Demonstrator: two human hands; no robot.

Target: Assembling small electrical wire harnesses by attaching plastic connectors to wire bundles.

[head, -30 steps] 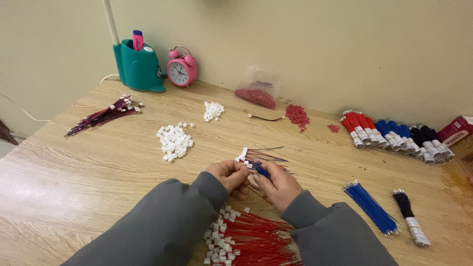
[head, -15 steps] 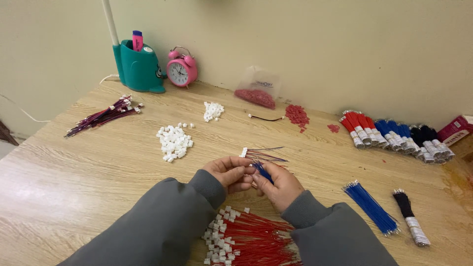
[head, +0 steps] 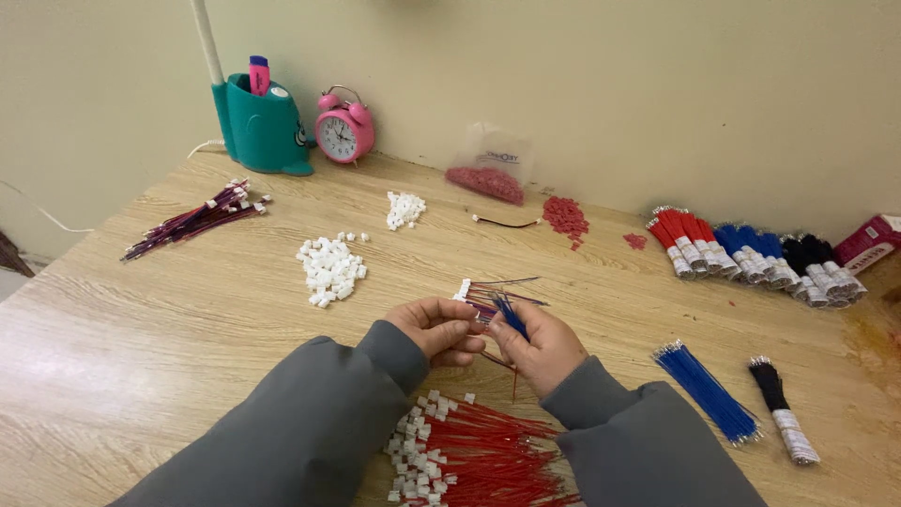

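Note:
My left hand [head: 436, 329] and my right hand [head: 542, 347] meet over the middle of the wooden table [head: 141, 329]. Between them they pinch a small connector with thin wires, and a short blue wire [head: 510, 317] sticks up from my right hand's fingers. A few finished wire leads with a white plug [head: 488, 291] lie just beyond the hands. Below my wrists lies a heap of red wires with white plugs [head: 469, 451]. Grey sleeves cover both arms.
A pile of white connectors [head: 328, 268] and a smaller one [head: 405, 208] lie to the left. Dark wire leads [head: 192, 221], a teal holder [head: 263, 127], a pink alarm clock [head: 344, 131], a bag of red bits [head: 488, 169], wire bundles [head: 751, 252], blue wires [head: 706, 390] and a black bundle [head: 781, 418] surround them.
My hands have stayed in place, with only small finger movements on the connector and wire. Nothing else on the table moved.

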